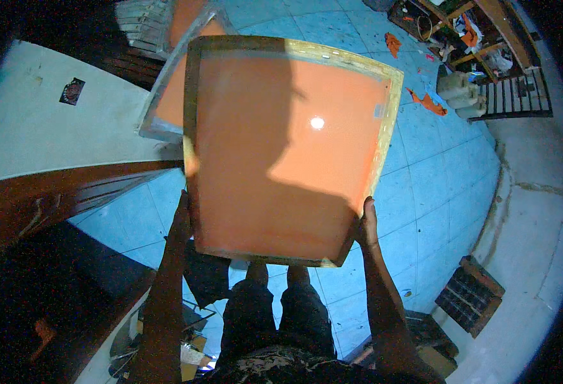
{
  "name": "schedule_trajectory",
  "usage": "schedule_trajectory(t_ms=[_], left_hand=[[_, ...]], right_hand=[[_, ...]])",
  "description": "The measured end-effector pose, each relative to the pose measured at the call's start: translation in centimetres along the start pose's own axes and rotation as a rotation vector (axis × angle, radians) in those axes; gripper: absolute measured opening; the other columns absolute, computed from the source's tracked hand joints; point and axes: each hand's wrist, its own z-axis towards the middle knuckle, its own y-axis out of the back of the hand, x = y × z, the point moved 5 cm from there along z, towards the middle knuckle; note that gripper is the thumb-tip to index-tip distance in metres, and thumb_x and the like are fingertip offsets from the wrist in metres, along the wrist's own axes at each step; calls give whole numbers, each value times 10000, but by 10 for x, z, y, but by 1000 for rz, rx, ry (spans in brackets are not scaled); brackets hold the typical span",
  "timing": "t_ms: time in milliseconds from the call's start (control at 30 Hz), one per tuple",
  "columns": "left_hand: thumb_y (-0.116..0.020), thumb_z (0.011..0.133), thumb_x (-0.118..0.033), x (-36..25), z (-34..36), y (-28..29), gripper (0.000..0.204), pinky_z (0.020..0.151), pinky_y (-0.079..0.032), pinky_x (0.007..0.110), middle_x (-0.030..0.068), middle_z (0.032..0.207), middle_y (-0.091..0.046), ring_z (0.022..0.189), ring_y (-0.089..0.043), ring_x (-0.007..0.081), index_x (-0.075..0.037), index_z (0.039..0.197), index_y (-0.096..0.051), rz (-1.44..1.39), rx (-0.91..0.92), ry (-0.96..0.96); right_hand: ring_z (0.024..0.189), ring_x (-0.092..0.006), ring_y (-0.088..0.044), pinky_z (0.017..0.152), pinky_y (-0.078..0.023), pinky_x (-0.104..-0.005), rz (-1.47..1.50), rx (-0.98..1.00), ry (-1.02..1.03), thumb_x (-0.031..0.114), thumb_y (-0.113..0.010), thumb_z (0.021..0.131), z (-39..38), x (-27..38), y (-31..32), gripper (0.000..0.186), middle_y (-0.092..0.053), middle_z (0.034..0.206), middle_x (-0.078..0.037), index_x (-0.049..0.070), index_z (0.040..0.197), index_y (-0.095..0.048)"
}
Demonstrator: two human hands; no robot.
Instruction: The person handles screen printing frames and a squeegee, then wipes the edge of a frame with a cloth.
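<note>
A screen printing frame (326, 153) is held up in front of me, its orange mesh stretched over a pale wooden border with a row of staples along the edge. My left hand (184, 217) grips the lower left side. On the lower right side, my right hand (368, 224) has its thumb along the edge. Most fingers of both hands are hidden by the frame. A shadow covers the mesh's left and lower parts, and a bright spot shows near its middle. Behind its upper left corner, a second framed orange screen (169, 105) leans at a tilt.
A white-topped table (83, 137) with brown sides stands at left. Blue floor tiles (435, 173) stretch right, with orange scraps (427, 102) on them. Wooden shelves (486, 38) and pale containers (459, 93) are at the far right. A dark wooden block (470, 296) sits by the white wall.
</note>
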Motion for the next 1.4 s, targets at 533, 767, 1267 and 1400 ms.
schedule_trajectory(t_ms=[533,767,1267,1400], left_hand=[[-515,883,-438,-68,-64,-27,411,616,-430,273,16,820,-575,675,-514,103,-32,934,-553,431,-253,-404],[-544,896,-322,-26,-26,-62,332,670,-428,284,55,854,-617,739,-534,111,4,925,-601,557,-412,-427],[-617,846,-364,19,-14,-140,312,429,-158,216,-96,542,-341,470,-245,13,-84,723,-559,1026,-642,-434],[-618,832,-405,26,-1,-125,358,422,-165,233,-80,521,-335,461,-243,30,-119,659,-490,1025,-620,-437]], right_hand=[[1259,-330,-355,1027,-263,-476,-54,-342,-304,705,-258,830,15,-122,115,854,-364,1362,-195,51,1379,-244],[1189,-311,-423,982,-332,-454,77,-517,-442,639,-337,859,18,-233,242,767,-418,1312,-187,34,1332,-334],[757,-197,-564,619,-457,-342,-552,-329,-139,489,-552,838,179,-334,300,549,-571,862,-106,-17,1050,-526],[550,-158,-542,458,-416,-290,-689,-554,116,447,-571,841,218,-353,311,440,-549,598,-41,8,856,-606]])
